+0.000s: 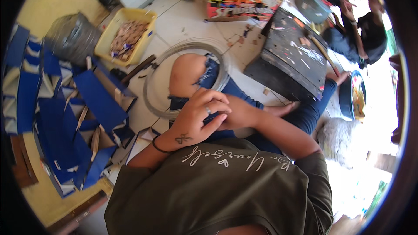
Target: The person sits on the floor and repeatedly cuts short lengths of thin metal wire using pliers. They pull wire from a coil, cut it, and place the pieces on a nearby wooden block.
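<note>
My left hand (204,115), with a ring on one finger and a dark band at the wrist, lies over my right hand (237,112) above my lap. Its fingers are curled and closed onto the right hand, with the thumb alongside. The right hand's fingers are mostly hidden under the left, so I cannot make out their shape. No tool shows in either hand. Just beyond them is my bent knee in ripped blue jeans (217,80). A coil of silvery wire (150,98) loops around that knee.
Blue folded board pieces (102,98) pile up at the left, near a yellow crate (150,30) of small brown pieces. A dark work block (283,56) with a hammer (324,54) stands right. Behind are a cardboard box (239,11) and another person (370,35).
</note>
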{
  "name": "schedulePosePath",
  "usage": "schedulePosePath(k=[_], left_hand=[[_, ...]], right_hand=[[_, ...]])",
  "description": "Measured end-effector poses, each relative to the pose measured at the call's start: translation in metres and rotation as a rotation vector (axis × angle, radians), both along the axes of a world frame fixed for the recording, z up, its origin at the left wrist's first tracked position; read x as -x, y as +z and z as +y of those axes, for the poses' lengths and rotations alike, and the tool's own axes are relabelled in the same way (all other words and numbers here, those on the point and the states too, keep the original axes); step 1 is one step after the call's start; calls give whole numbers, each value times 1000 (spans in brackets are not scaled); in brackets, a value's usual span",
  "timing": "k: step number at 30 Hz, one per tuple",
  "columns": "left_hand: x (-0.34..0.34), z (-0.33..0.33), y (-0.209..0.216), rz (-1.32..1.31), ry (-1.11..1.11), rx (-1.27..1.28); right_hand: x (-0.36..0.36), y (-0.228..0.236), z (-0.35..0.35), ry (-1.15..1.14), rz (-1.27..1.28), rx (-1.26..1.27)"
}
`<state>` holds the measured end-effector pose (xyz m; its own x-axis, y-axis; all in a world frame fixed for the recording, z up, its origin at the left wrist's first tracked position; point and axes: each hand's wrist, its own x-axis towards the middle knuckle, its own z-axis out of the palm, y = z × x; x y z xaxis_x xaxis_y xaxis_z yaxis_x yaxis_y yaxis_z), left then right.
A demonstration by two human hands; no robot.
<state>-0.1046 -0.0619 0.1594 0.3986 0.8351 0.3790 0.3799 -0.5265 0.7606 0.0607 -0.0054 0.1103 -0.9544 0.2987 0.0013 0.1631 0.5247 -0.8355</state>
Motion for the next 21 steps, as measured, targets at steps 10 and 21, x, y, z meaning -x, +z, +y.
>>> schedulePosePath(k=[10, 21], left_hand=[[100, -14, -57, -237, 740, 14], [214, 28, -215, -678, 1229, 1197]], right_hand=[[87, -27, -32, -77, 319, 562], [76, -19, -27, -300, 368, 760]])
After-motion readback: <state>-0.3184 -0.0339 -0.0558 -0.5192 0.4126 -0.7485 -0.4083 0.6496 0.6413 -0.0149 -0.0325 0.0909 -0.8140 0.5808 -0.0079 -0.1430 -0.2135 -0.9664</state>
